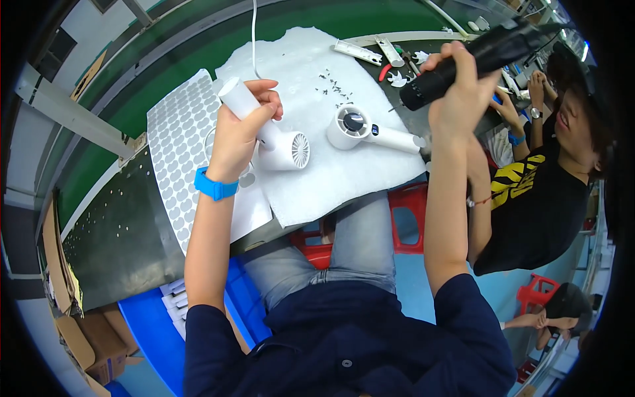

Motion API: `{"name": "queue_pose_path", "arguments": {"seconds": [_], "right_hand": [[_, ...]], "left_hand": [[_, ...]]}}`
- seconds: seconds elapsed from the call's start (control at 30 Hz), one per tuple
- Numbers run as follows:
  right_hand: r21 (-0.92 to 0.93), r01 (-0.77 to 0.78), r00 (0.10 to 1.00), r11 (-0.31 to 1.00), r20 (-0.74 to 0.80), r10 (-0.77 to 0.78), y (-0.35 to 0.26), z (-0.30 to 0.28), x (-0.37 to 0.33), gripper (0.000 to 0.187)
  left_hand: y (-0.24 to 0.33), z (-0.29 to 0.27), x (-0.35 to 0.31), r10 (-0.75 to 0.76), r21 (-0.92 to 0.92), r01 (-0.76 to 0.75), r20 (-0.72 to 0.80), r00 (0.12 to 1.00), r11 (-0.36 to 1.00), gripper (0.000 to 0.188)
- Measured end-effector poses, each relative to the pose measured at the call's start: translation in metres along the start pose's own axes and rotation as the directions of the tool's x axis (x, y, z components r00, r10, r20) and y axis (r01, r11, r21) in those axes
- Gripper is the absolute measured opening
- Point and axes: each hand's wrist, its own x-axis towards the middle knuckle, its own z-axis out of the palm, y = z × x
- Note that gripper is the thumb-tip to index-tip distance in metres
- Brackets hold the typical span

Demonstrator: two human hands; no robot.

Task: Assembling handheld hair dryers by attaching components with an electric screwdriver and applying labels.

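Note:
My left hand (241, 129), with a blue wristband, is closed round the handle of a white handheld fan (283, 153). The fan's round, vented head points down to the right, over a white foam sheet (297, 195). Raised at the right, my right hand (458, 99) grips a black electric screwdriver (473, 61), its thin bit pointing down to the left. Between the hands a second white handheld fan (391, 137) lies on the foam, its dark hub facing up. Small dark screws (336, 87) are scattered beyond it.
A sheet of round grey stickers (177, 126) lies left of the foam. White shell parts (357, 51) and red-handled pliers (385, 71) are at the back right. Close on the right sits another person (542, 198). A blue bin (155, 331) with white parts stands lower left.

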Motion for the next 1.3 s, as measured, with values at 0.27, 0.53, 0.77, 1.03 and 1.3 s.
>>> {"name": "queue_pose_path", "arguments": {"seconds": [0.27,0.53,0.77,1.03,1.3], "right_hand": [[0.117,-0.068,0.974,0.991,0.222,0.041,-0.034,0.023,-0.026,0.046],[0.226,-0.205,0.95,0.952,0.282,0.137,-0.014,0.053,-0.046,0.048],[0.173,-0.212,0.937,0.962,0.314,0.15,0.01,0.074,-0.055,0.05],[0.146,-0.184,0.937,0.972,0.324,0.128,0.023,0.077,-0.05,0.049],[0.434,-0.214,0.969,0.875,0.206,0.135,0.036,0.103,-0.044,0.024]], "left_hand": [[-0.004,-0.011,-0.005,-0.002,-0.122,-0.001,-0.02,1.0,0.993,0.022],[-0.007,-0.014,-0.006,0.021,-0.221,-0.033,-0.058,0.998,0.975,0.018],[0.0,-0.013,-0.007,-0.045,-0.177,0.033,-0.063,0.997,0.984,0.021],[-0.001,-0.017,-0.005,-0.056,-0.197,0.043,-0.062,0.996,0.98,0.021],[-0.004,-0.019,-0.004,-0.078,-0.257,0.049,-0.103,0.992,0.965,0.019]]}}
